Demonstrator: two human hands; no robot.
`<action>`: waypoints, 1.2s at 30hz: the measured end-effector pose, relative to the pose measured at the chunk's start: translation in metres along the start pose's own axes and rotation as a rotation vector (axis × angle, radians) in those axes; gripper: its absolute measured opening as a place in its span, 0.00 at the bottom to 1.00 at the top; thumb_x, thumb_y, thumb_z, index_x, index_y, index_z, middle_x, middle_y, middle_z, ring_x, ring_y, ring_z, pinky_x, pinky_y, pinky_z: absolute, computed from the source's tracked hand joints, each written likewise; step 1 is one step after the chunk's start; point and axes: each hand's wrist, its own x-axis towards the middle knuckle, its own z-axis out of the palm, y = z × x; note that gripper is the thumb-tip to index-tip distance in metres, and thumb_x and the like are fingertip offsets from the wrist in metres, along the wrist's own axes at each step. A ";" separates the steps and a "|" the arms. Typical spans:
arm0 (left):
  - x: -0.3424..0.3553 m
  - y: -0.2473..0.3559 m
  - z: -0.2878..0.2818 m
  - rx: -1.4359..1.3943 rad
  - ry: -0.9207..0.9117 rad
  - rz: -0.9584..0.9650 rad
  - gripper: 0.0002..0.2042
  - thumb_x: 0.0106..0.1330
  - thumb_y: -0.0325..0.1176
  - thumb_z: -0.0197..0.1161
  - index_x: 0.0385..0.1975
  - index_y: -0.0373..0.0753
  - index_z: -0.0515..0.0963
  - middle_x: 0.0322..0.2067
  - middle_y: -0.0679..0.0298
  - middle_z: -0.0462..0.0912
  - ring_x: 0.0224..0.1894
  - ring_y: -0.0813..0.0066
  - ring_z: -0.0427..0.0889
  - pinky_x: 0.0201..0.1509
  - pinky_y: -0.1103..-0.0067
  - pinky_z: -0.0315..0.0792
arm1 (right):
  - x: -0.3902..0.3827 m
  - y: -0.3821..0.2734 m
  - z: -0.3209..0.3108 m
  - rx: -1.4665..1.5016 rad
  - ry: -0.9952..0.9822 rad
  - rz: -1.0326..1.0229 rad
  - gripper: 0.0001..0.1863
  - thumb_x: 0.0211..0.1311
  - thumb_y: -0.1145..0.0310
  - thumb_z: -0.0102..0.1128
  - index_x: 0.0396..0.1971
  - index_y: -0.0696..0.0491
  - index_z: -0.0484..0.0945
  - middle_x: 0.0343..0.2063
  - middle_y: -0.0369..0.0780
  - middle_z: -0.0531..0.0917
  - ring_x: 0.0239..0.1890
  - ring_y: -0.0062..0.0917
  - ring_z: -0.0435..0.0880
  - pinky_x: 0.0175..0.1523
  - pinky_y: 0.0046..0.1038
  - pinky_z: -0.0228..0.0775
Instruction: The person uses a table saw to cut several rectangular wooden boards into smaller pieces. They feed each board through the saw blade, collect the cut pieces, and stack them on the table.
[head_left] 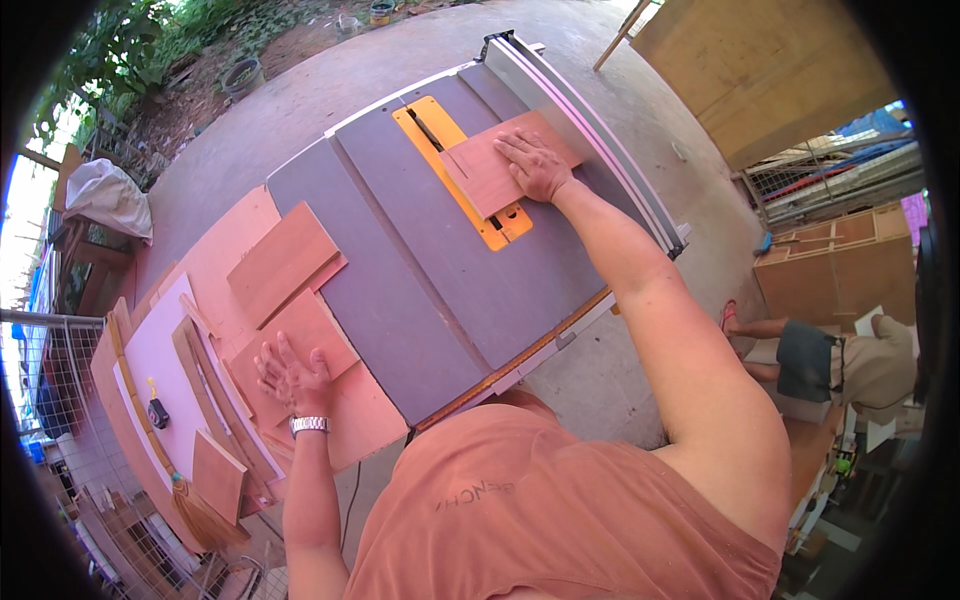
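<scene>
My right hand (pixel 535 165) lies flat with fingers stretched out on a reddish-brown wooden board (pixel 478 190). That board rests on the grey table saw top (pixel 385 290), across the yellow insert plate (pixel 415 115), and covers its middle. A narrow slit shows near the board's left edge. Along the board's far right side runs the long metal fence (pixel 575 125). At the left, my left hand (pixel 292 378) rests with spread fingers on another wooden board (pixel 325 335). Beside it, stacked boards (pixel 285 258) lie on the side surface.
Left of the boards are a tape measure (pixel 157 412), a straw broom (pixel 195 515) and long wood strips (pixel 205 385). At the right, another person (pixel 850 365) is near a wooden cabinet (pixel 840 275). A large plywood sheet (pixel 765 75) stands at the upper right.
</scene>
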 end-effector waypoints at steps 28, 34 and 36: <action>0.049 -0.053 -0.033 -0.081 -0.102 -0.365 0.46 0.60 0.69 0.60 0.74 0.51 0.56 0.72 0.50 0.55 0.75 0.39 0.47 0.72 0.39 0.44 | 0.021 0.021 0.015 -0.012 0.109 -0.133 0.29 0.66 0.67 0.49 0.69 0.48 0.69 0.71 0.40 0.68 0.74 0.40 0.61 0.78 0.41 0.49; 0.017 -0.031 -0.028 -0.030 -0.077 -0.232 0.44 0.58 0.68 0.61 0.72 0.51 0.62 0.74 0.51 0.51 0.77 0.38 0.39 0.72 0.36 0.34 | 0.027 0.019 0.015 -0.010 0.107 -0.152 0.29 0.66 0.67 0.48 0.69 0.48 0.68 0.71 0.40 0.67 0.74 0.40 0.61 0.78 0.40 0.50; 0.006 -0.019 -0.033 -0.037 -0.059 -0.127 0.43 0.58 0.68 0.61 0.71 0.50 0.64 0.74 0.50 0.49 0.77 0.38 0.36 0.73 0.36 0.29 | 0.027 0.018 0.015 -0.031 0.073 -0.108 0.29 0.66 0.67 0.48 0.69 0.48 0.69 0.71 0.41 0.68 0.74 0.40 0.61 0.78 0.40 0.50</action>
